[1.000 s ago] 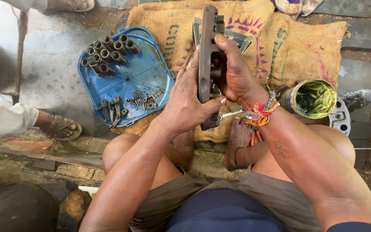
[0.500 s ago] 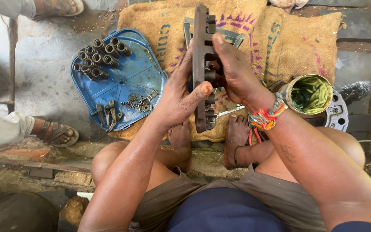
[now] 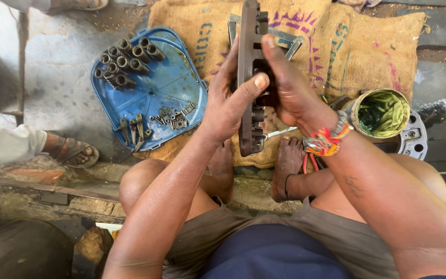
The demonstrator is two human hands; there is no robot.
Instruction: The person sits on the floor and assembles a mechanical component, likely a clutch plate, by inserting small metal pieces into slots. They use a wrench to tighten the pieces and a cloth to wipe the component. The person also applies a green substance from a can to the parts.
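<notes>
We have a long dark metal block [image 3: 249, 77] standing on edge between our two hands, its lower end just above the burlap sack [image 3: 367, 46] and close to our bare feet. Our left hand [image 3: 228, 106] wraps the block from the left, the grip pressed on its side with the thumb hooked across the near edge. Our right hand [image 3: 292, 95] covers the right face, fingers closed over the middle of the block and one fingertip up on the edge; whether it pinches a small part there we cannot tell, since the palm hides it.

To do this well, we judge the left hand should only steady the block and keep it upright, while the right does the fine work. Tilting the working face toward us would let us see under the fingers. The block looks heavy and oily, so resting its lower end on the sack would take the weight.

The blue tray [image 3: 181, 88], just to the left, holds a cluster of short dark tubes [image 3: 127, 64] and some small metal bits [image 3: 169, 119]. A green tin [image 3: 380, 111] stands at our right wrist.
</notes>
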